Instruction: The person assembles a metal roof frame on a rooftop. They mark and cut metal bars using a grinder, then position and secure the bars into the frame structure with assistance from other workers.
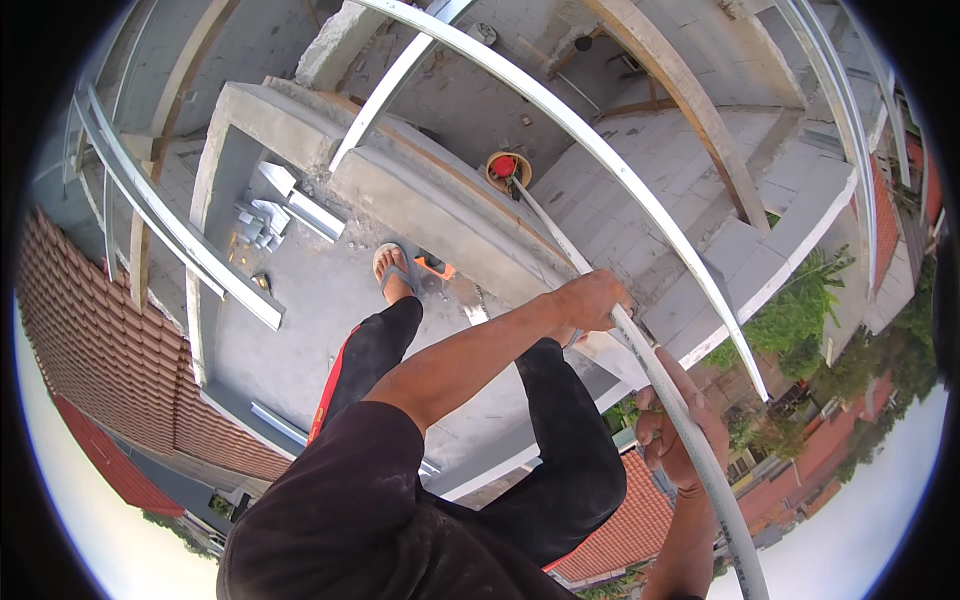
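My left hand (590, 299) is wrapped round a long pale grey pipe (685, 425) at about its middle. Lower down, my right hand (688, 437) curls its fingers about the same pipe, thumb stretched along it. The pipe slants from beside my right leg away over the wall to a round tan bucket (494, 178) with something red inside, far below. Its far end meets or overlaps the bucket; whether they are joined, I cannot tell. A handsaw (434, 266) with an orange handle lies near my sandalled foot.
A low concrete wall (440, 205) runs beside me, with a drop into a room behind it. Metal channels (590, 110) and wooden beams (690, 100) cross overhead of that room. Cut metal pieces (265, 222) lie on the ledge floor. Tiled roofs (110, 330) lie beyond the edge.
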Tool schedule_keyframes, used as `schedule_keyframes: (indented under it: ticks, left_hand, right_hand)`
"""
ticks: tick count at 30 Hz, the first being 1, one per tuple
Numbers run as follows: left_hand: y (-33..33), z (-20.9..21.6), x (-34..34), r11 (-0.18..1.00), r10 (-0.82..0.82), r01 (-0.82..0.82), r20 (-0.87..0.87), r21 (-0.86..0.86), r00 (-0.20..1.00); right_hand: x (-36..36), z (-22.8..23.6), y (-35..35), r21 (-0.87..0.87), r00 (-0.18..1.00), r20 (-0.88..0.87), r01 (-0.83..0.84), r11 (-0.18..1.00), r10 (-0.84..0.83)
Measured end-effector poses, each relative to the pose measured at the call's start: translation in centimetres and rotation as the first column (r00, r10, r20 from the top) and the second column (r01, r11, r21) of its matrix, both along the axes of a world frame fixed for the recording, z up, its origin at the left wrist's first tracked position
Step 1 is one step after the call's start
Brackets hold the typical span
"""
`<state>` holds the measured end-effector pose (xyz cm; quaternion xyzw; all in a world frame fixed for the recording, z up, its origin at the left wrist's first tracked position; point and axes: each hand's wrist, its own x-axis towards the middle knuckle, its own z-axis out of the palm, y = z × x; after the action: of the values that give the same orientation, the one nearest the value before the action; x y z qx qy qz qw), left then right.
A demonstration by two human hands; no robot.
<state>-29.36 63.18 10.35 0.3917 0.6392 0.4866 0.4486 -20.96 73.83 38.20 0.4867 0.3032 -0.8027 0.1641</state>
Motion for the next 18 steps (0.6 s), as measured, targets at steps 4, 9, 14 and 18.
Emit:
schedule_keyframes:
  ticks: [4, 9, 14, 18]
  left_hand:
    - [-0.4, -4.0, 0.5, 0.999, -0.025, 0.024, -0.028, -0.028, 0.999]
    - [-0.7, -8.3, 1.6, 0.981, -0.19, 0.187, -0.055, -0.06, 0.98]
    - [-0.5, -14.8, -0.3, 0.991, -0.113, 0.125, -0.199, 0.049, 0.974]
    - [-1.4, -13.0, 0.2, 0.987, -0.126, 0.087, -0.302, -0.138, 0.945]
  right_hand:
    - [0.1, 2.0, 1.4, -0.108, 0.936, 0.172, -0.292, 0.95, 0.307]
    - [-0.4, 3.1, 3.1, -0.263, 0.739, 0.377, -0.493, 0.829, 0.559]
    - [2.0, 5.2, 2.3, -0.136, 0.709, 0.366, -0.6, 0.789, 0.602]
    - [1.6, 1.3, 0.9, -0.145, 0.78, 0.319, -0.521, 0.841, 0.538]
